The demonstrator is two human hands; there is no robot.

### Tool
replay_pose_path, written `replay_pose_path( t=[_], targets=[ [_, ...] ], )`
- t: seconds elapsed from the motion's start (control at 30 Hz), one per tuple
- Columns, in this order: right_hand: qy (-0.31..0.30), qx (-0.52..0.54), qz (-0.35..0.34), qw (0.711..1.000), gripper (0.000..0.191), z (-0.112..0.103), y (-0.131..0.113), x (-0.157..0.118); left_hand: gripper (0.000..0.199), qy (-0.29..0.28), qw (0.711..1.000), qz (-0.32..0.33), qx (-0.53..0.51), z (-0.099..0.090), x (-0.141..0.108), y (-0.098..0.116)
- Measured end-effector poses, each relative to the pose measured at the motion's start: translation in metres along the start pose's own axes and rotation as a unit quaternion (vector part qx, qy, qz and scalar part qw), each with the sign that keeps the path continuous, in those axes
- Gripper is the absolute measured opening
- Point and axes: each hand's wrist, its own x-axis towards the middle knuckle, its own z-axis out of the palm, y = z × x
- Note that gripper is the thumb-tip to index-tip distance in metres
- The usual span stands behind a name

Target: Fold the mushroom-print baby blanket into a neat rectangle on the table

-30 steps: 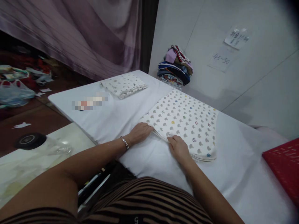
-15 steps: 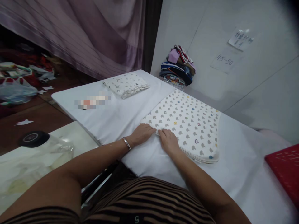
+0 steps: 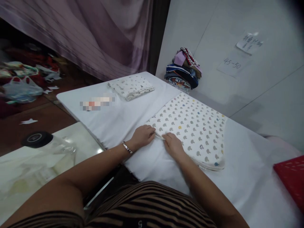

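A folded white cloth (image 3: 194, 126) printed with grey mushroom-like shapes and a few coloured ones lies on the white-covered table (image 3: 95, 122). Its layered near edge faces me. My left hand (image 3: 142, 136), with a bracelet at the wrist, has its fingers curled over that edge near the left corner. A short way to the right, my right hand (image 3: 174, 145) pinches the same edge, thumb underneath and partly hidden. Between the two hands a strip of the edge shows. Farther back on the table rests a second folded cloth (image 3: 131, 87) with a small dark print.
A stack of folded clothes (image 3: 182, 69) stands by the wall behind the table. A red object (image 3: 291, 177) lies at the right edge. At left, a black-capped clear bottle (image 3: 39, 139) lies on a pale surface. Plastic bags (image 3: 22, 88) sit on the floor.
My left hand has slid slightly left along the cloth's edge, widening the gap between my hands. The view has shifted a little; the cloth stays in place.
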Motion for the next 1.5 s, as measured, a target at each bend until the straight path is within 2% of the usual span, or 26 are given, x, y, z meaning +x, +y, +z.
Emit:
replay_pose_path(
  t=[0.17,0.4,0.57,0.7,0.9,1.0,1.07,1.13,1.33,1.5],
  targets=[
    [0.0,0.009,0.008,1.0,0.033,0.001,0.0,0.001,0.025,-0.001,1.0,-0.003,0.012,-0.005,0.004,-0.005],
    [0.005,0.007,-0.003,1.0,0.033,0.002,-0.001,0.0,0.023,-0.037,0.996,0.03,0.069,-0.012,0.003,-0.008],
    [0.005,-0.011,-0.013,1.0,0.035,0.001,-0.004,-0.001,0.018,-0.028,0.996,0.073,0.045,-0.019,-0.002,-0.013],
    [-0.004,-0.029,-0.009,1.0,0.038,0.001,-0.006,-0.001,0.02,-0.021,0.997,0.075,0.026,-0.02,-0.002,-0.02],
    [-0.031,-0.047,-0.003,0.998,0.041,-0.004,-0.009,0.001,0.022,-0.016,0.999,0.01,-0.048,-0.01,0.002,-0.041],
    [-0.035,-0.046,-0.003,0.998,0.042,-0.005,-0.009,0.0,0.022,-0.014,0.993,-0.065,-0.102,-0.01,0.001,-0.047],
    [-0.036,-0.043,-0.003,0.998,0.043,-0.004,-0.009,0.0,0.024,-0.018,0.985,-0.129,-0.118,-0.011,0.001,-0.047],
    [-0.036,-0.043,0.0,0.998,0.045,-0.002,-0.008,-0.001,0.024,-0.032,0.979,-0.165,-0.118,-0.013,0.003,-0.045],
    [-0.029,-0.043,0.002,0.999,0.044,0.001,-0.007,-0.001,0.021,-0.05,0.966,-0.234,-0.098,-0.018,0.014,-0.036],
    [-0.028,-0.051,-0.002,0.998,0.041,0.0,-0.01,-0.001,0.019,-0.032,0.971,-0.222,-0.081,-0.023,0.02,-0.035]
  ],
)
